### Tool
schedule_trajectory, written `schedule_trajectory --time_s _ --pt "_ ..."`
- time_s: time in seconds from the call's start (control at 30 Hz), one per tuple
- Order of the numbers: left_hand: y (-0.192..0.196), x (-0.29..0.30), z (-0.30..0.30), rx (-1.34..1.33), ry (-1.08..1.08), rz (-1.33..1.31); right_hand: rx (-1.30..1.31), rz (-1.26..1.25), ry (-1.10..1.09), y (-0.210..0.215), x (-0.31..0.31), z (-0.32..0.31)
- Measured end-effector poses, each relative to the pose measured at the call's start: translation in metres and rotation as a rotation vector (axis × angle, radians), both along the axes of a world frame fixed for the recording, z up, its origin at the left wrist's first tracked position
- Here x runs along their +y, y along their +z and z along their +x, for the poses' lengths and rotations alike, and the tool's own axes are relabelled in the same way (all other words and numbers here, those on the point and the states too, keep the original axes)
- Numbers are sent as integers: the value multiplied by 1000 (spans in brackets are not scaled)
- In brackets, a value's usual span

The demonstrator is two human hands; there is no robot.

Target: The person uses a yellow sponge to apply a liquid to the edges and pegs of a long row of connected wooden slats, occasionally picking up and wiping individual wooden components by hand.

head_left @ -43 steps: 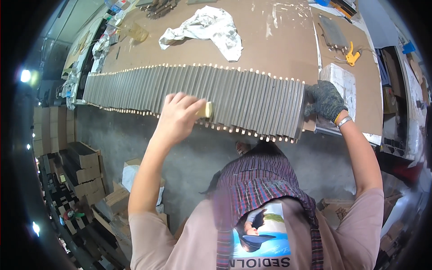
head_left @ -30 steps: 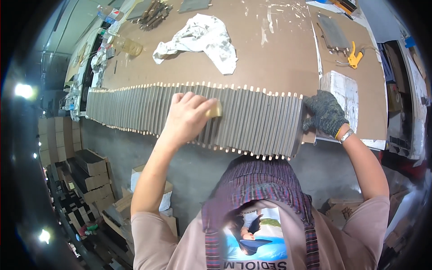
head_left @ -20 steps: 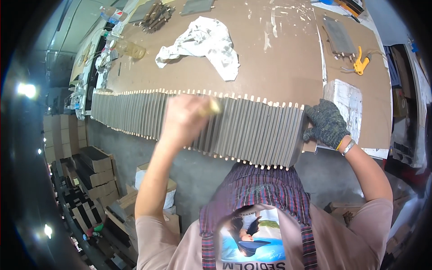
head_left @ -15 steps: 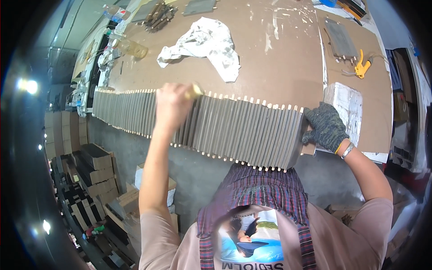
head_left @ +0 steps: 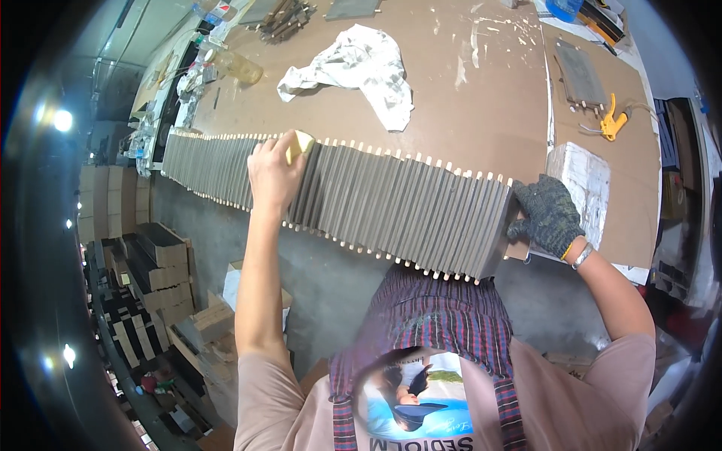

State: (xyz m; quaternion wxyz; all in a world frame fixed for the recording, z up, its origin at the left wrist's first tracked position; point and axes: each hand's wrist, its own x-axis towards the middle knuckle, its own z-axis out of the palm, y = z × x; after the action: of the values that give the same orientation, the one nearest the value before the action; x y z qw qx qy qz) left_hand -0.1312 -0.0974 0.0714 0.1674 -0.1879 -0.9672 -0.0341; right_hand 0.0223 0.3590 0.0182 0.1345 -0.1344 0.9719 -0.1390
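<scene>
Slats (head_left: 406, 207), grey, dowel-tipped, span mid-frame | my left hand (head_left: 272, 173) pinches a yellow sponge (head_left: 300, 146) at their upper ends | my gloved right hand (head_left: 550, 213) touches their right end, grip unclear | rubbing seems unfinished, covered share indistinct

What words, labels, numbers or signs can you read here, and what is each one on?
Shirt: bold dark capitals, cut off by the frame's lower edge; I don't copy out printed words.
Picture print on the shirt: pale script and tiny lettering, too small to read reliably.
Label on a clear bottle, upper left: too small to read.
I can make out no others.
</scene>
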Motion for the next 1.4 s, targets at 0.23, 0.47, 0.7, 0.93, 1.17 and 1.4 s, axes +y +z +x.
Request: schedule_trajectory --time_s 0.23,0.47,0.7,0.93,1.17,1.4 --pt "-10 29 56 -123 -393 123 -110 42 -44 10 -5 -2" --pt "-6 -27 39 18 -72 130 -108 56 -44 16 -12 -4" --pt "-15 -23 8 -83 -182 100 242 -2 29 -8 2 15" --pt "-2 -18 -3 -151 -342 118 92 75 92 0 -8 21" --pt "-12 -56 -57 -91 -6 23 55 42 46 5 -13 20" --pt "-7 -27 -42 -176 -251 12 -29 110 24 14 -21 16"
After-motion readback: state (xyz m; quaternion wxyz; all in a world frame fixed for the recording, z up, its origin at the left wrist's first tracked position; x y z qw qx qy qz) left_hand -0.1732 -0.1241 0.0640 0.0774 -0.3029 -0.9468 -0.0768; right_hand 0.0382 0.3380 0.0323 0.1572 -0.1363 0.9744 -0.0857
